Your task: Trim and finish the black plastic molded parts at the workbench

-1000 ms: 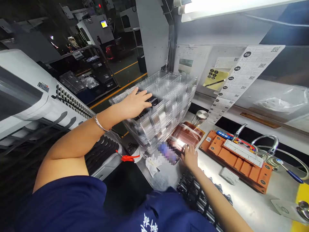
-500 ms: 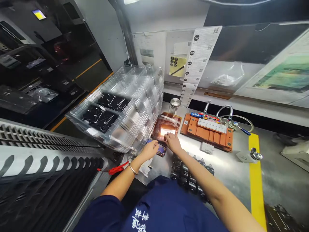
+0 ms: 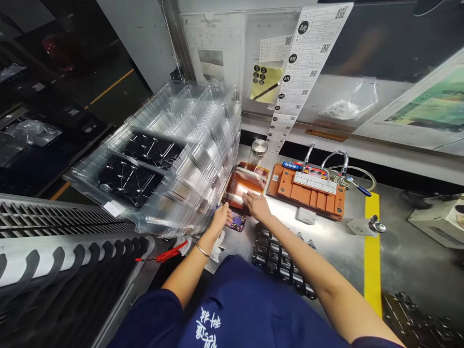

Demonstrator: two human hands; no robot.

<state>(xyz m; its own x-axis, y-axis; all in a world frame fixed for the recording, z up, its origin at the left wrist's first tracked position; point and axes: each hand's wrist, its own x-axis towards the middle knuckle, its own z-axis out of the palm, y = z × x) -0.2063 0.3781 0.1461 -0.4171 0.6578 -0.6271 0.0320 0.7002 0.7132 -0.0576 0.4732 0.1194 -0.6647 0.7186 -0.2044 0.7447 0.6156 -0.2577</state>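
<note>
Judging by what lay in view, the work stood partway, though its full extent could not be told. Two compartments of the top tray in the clear stack [image 3: 201, 169] already held black parts [image 3: 130, 183], both toward the tray's eight o'clock side. A row of dark metal parts [image 3: 275, 256] lay outside the stack, on the bench [image 3: 348, 261] at about five o'clock from the right hand [image 3: 258, 207]; whether they matched those in the tray was unclear. The amber packet [image 3: 247, 180] lay flat on the bench, just beside the foot of the stack, at about eleven o'clock from the right hand. It had not been lifted, and its contents could not be made out.

The person's two hands were near each other but apart. The right was loosely open, palm down, its fingers slightly spread and bent over the packet's near edge; they seemed to rest on it rather than grip it. The left hand [image 3: 220, 218] was half open, thumb raised away from the fingers, with the stack rising toward ten o'clock from it. Its fingertips reached the end of the phone [image 3: 238, 223], which lay at eight o'clock from the right hand; touching or just above, the view did not settle. Neither hand appeared clamped on anything. The jar [image 3: 259, 147] stood at twelve o'clock from the right hand, and the orange fixture [image 3: 326, 207] lay near three.
</note>
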